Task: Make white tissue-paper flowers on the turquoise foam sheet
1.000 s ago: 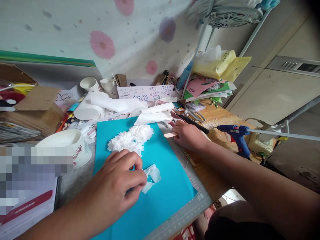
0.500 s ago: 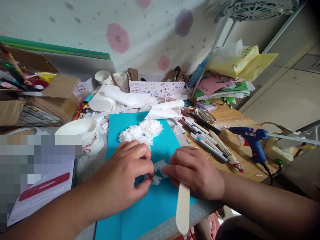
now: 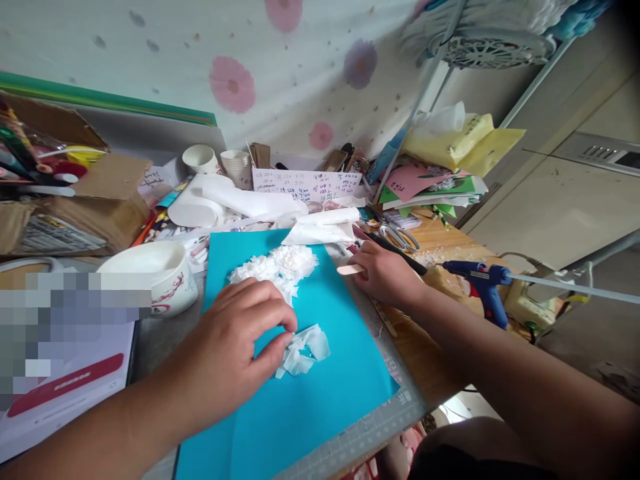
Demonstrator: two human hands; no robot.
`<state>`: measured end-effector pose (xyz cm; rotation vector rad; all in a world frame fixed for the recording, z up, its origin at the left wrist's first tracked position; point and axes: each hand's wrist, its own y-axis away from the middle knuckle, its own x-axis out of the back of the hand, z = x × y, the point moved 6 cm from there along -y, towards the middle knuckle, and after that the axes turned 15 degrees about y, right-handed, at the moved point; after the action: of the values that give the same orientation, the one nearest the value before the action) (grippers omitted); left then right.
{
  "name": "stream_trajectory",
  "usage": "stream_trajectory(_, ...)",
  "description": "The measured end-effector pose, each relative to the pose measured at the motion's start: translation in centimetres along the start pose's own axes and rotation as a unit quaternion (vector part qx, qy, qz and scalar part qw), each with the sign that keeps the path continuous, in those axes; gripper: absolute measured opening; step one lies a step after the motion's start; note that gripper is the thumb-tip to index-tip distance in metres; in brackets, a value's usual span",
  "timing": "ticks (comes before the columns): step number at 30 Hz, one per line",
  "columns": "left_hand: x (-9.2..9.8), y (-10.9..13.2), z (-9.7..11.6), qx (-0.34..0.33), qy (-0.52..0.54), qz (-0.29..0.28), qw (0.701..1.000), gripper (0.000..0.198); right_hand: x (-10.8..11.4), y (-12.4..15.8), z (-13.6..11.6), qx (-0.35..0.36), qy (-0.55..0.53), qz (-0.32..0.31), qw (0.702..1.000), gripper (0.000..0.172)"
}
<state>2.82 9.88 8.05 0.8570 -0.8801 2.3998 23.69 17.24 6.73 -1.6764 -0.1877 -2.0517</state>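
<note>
My left hand (image 3: 245,340) rests over a blue sheet (image 3: 305,420), thumb and forefinger pinched at the left edge of a loose ring of white tissue paper pieces (image 3: 315,343). Just beyond it, a clump of ruffled white paper flowers (image 3: 295,262) lies on the same sheet, partly hidden by that hand. My right hand (image 3: 387,273) is closed round a flat wooden craft stick (image 3: 351,269), whose rounded end pokes out to the left. It is beyond the sheet's right edge, over the pens.
A blue glue gun (image 3: 483,283) lies at the right, near scissors (image 3: 397,237). White paper rolls (image 3: 260,198) lie behind the sheet. At the left are a paper bowl (image 3: 173,287), a phone (image 3: 75,393) and a cardboard box (image 3: 107,193). A cutting mat (image 3: 385,413) lies underneath.
My right hand has left the tissue paper and moved away to the upper right, still with the craft stick. My left hand stays at the tissue paper. The view has shifted slightly.
</note>
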Motion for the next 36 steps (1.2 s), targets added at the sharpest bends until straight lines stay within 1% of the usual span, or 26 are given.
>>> stream_trajectory(4,0.3,-0.1,-0.2,0.0,0.005,0.009,1.0,0.013,-0.2,-0.9,-0.9,-0.014,0.035,-0.03,0.999,0.016)
stream_trajectory(8,0.3,-0.2,-0.4,0.008,0.009,0.009,1.0,0.013,-0.2,-1.2,-0.3,-0.031,0.04,-0.028,0.998,0.018)
stream_trajectory(11,0.2,-0.1,-0.4,0.01,0.008,0.01,1.0,0.013,0.3,-0.8,0.6,-0.026,0.033,-0.013,0.999,0.02)
stream_trajectory(14,0.2,0.0,-0.4,0.01,0.011,0.011,1.0,0.013,0.8,-0.4,1.0,0.005,0.032,-0.004,0.999,0.027)
stream_trajectory(16,0.3,0.0,-0.4,0.012,0.013,0.013,1.0,0.013,0.6,-0.3,0.9,0.024,0.034,0.002,0.999,0.031)
stream_trajectory(20,0.4,-0.1,-0.4,0.009,0.017,0.017,1.0,0.013,-0.2,-0.5,0.7,0.022,0.027,0.033,0.999,0.016)
stream_trajectory(23,0.5,-0.1,-0.5,0.011,0.024,0.018,1.0,0.013,0.4,-0.3,0.4,0.005,-0.003,0.082,0.997,0.014)
stream_trajectory(25,0.4,-0.1,-0.5,0.011,0.028,0.017,0.999,0.012,1.6,0.5,-0.4,0.004,-0.03,0.116,0.993,0.013)
stream_trajectory(27,0.4,-0.1,-0.4,0.011,0.03,0.021,0.999,0.009,3.1,1.7,-2.1,0.032,-0.064,0.148,0.986,0.013)
stream_trajectory(28,0.4,-0.1,-0.4,0.012,0.031,0.025,0.999,0.007,3.8,2.3,-3.2,0.058,-0.085,0.165,0.981,0.015)
stream_trajectory(29,0.4,0.0,-0.4,0.013,0.031,0.028,0.999,0.007,4.7,3.1,-4.4,0.1,-0.115,0.2,0.968,0.017)
stream_trajectory(30,0.3,0.0,-0.4,0.013,0.031,0.028,0.999,0.008,5.3,3.8,-5.6,0.14,-0.129,0.221,0.956,0.017)
stream_trajectory(32,0.1,0.0,-0.4,0.015,0.03,0.024,0.999,0.014,5.9,4.8,-7.4,0.206,-0.138,0.245,0.937,0.02)
stream_trajectory(33,0.0,0.1,-0.4,0.018,0.028,0.019,0.999,0.016,5.9,5.1,-7.9,0.225,-0.136,0.247,0.933,0.021)
stream_trajectory(34,-0.2,0.1,-0.4,0.022,0.028,0.014,0.999,0.018,5.9,5.2,-8.2,0.232,-0.137,0.247,0.931,0.022)
stream_trajectory(36,-0.4,0.1,-0.3,0.029,0.03,0.005,0.999,0.021,5.8,5.2,-8.0,0.221,-0.144,0.246,0.933,0.022)
